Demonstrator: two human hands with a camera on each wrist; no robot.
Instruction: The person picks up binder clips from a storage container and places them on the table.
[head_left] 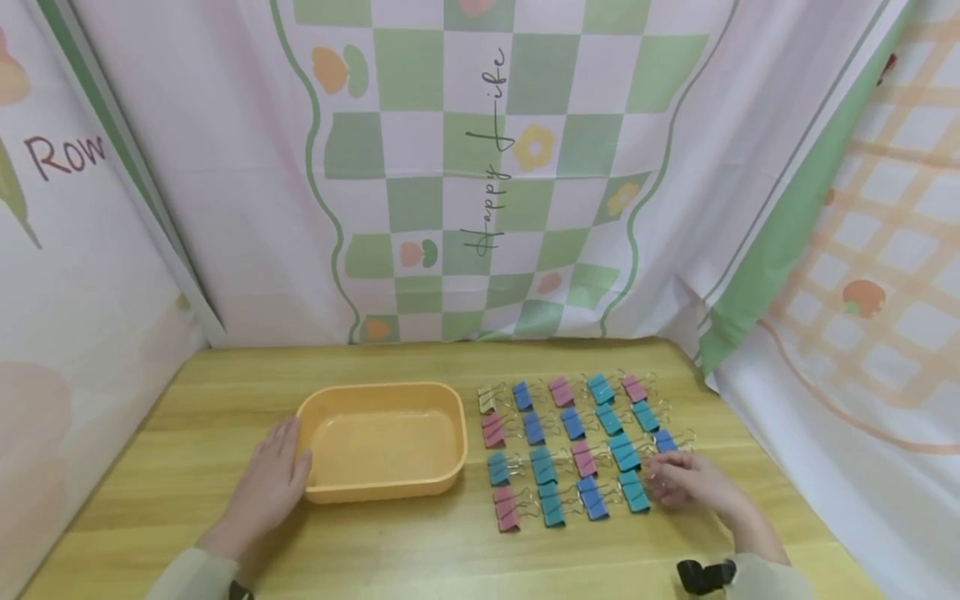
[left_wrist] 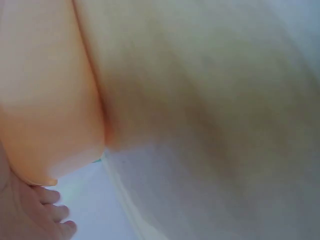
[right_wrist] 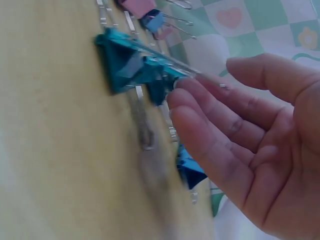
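My left hand [head_left: 268, 479] rests against the left end of a shallow yellow-orange tray [head_left: 382, 490], fingers fairly straight along its wall and thumb by the near corner. In the left wrist view, several fingertips of that hand [left_wrist: 42, 212] show past the end of the tray [left_wrist: 55, 100]. My right hand [head_left: 692, 483] is at the right end of the nearest row of binder clips, beside a teal binder clip [head_left: 634, 492]. In the right wrist view, the fingertips [right_wrist: 187, 117] are at the wire handle of a teal binder clip [right_wrist: 117, 62], with the thumb apart from them.
Binder clips in pink, blue, teal and pale yellow lie in rows right of the tray, among them a pink clip [head_left: 506, 508] and a blue clip [head_left: 665, 442]. Printed curtains [head_left: 487, 167] hang behind and on both sides of the wooden table [head_left: 420, 558].
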